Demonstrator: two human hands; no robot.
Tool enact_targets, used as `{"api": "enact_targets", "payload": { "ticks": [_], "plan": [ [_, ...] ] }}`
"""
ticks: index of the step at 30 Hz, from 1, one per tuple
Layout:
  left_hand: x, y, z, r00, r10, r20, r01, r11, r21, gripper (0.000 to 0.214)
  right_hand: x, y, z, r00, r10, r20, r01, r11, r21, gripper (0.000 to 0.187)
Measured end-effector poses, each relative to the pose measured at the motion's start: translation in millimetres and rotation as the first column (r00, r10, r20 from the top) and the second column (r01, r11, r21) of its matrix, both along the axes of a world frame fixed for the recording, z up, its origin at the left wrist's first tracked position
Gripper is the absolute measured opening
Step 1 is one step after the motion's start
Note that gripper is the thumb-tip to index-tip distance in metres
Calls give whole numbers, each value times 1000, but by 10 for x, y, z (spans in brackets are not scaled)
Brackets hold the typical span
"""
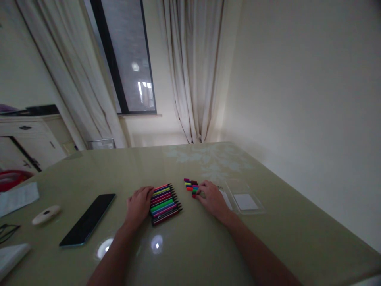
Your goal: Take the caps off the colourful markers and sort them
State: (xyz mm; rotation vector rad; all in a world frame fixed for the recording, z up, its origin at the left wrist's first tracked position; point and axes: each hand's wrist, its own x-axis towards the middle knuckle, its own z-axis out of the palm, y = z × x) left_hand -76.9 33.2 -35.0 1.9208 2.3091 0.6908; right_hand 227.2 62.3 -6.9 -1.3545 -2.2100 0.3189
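I've got pens (165, 204) in bright stripes: orange, yellow, green, purple, dark red, all black-tipped! Right of them, caps (189, 189) in magenta, yellow, orange; left, a black phone (89, 218); far out, pale leaf patterning (205, 155) across the olive surface (193, 246).

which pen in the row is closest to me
The dark pen at the row's near edge; all the other pens lie beyond it, farther from you.

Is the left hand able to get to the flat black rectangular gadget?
Probably yes. Between the left hand and the flat black rectangular gadget, only glossy greenish tabletop shows. The hand would just have to leave the slim colourful uncapped markers.
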Motion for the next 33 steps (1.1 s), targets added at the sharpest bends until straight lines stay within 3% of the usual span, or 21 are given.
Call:
{"api": "enact_targets", "payload": {
  "ticks": [7,12,27,33],
  "plan": [
    [-18,44,-11,997,-34,65,30,998,60,38,-197,22,-33,997,24,80,-32,995,97,20],
    [-50,81,-41,983,-58,173,34,989,141,32,-307,18,-67,979,21,201,-46,992,120,19],
    [-74,85,-60,982,-64,177,33,984,172,35,-244,-20,-60,989,44,143,-58,993,98,21],
    [-73,68,-46,990,-65,124,44,985,166,42,-28,32,64,997,-42,61,35,993,110,15]
  ]
}}
